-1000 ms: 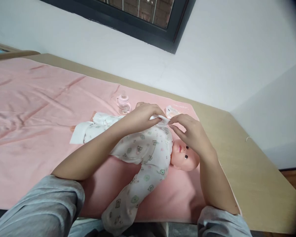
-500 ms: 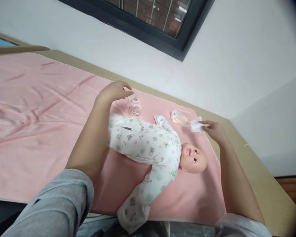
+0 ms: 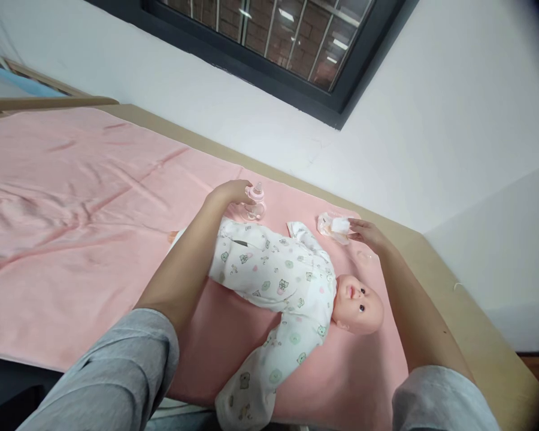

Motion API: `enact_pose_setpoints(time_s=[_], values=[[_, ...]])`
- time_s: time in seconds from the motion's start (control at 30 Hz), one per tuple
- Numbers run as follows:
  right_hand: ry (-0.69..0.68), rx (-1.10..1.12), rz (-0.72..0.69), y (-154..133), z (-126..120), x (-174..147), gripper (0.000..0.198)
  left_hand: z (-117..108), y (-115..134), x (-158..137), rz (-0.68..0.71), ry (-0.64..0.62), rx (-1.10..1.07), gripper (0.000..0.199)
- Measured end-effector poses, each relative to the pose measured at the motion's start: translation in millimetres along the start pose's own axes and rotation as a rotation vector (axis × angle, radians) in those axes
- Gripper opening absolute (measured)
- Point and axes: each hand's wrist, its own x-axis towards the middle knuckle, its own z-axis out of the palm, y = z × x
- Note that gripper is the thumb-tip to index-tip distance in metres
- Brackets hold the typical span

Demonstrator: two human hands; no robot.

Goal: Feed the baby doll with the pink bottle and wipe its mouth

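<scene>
My left hand [image 3: 238, 191] has its fingers closed around the side of a small clear baby bottle [image 3: 254, 209] with a pink collar and a teat on top. The bottle is upright. Between the fingers of my right hand [image 3: 363, 232] is a small folded white wipe [image 3: 340, 225], held over a clear crinkled plastic packet [image 3: 325, 225]. A baby doll [image 3: 269, 269] in a white patterned romper lies on its back below both hands, its head to the right. My left forearm hides part of the doll's legs.
A pink cloth [image 3: 72, 179], wrinkled at the left, covers most of the wooden table [image 3: 458, 311]. On the cloth near my right wrist lies a small transparent piece [image 3: 365, 256]. A white wall and a dark-framed window [image 3: 332, 108] stand behind the table.
My left hand has come down from above the baby bottle and closed on it. My right hand has moved left, bringing the white wipe over the plastic packet.
</scene>
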Motion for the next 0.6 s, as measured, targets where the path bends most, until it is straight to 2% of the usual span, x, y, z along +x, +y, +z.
enact_pose_setpoints(time_s=[0.07,0.13,0.33,0.4,0.47,0.6], values=[[0.04,-0.045,0.011,8,-7,1,0.029,2,-3,4,0.014,-0.005,0.019,0.04],[0.12,-0.116,-0.022,18,-19,0,0.027,4,-6,9,0.013,0.004,0.035,0.039],[0.463,-0.311,-0.146,68,-51,-7,0.029,9,-10,14,-0.034,0.029,0.055,0.058],[0.585,-0.405,-0.155,88,-52,-12,0.039,11,-8,13,-0.048,0.028,0.057,0.066],[0.656,-0.404,-0.136,107,-47,-15,0.055,13,-6,11,-0.075,0.04,0.066,0.073],[0.648,-0.198,-0.035,136,-29,-22,0.082,18,-1,9,-0.112,0.084,0.089,0.076]])
